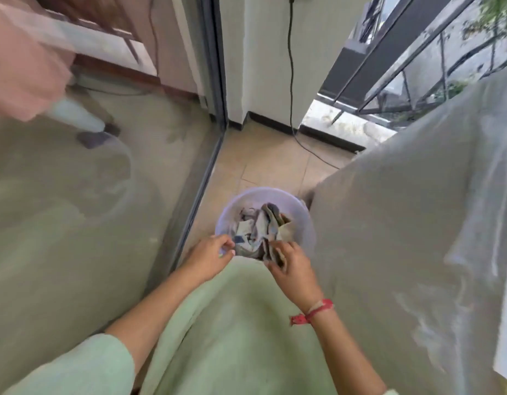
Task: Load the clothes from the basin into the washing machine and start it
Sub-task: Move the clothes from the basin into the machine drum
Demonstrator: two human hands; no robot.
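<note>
Clothes (259,229) lie crumpled in the pale round basin (302,213), which sits mouth-up on the tiled floor (263,163) just beyond my hands. The heap has no clear long axis; one grey-tan fold runs from my right hand (292,266) away toward the far rim. That hand's fingers curl into the fold, gripping it. My left hand (209,255) pinches the basin's near rim. Right of my right hand hangs a grey cover (403,223); left of my left hand stands a glass door (75,223).
</note>
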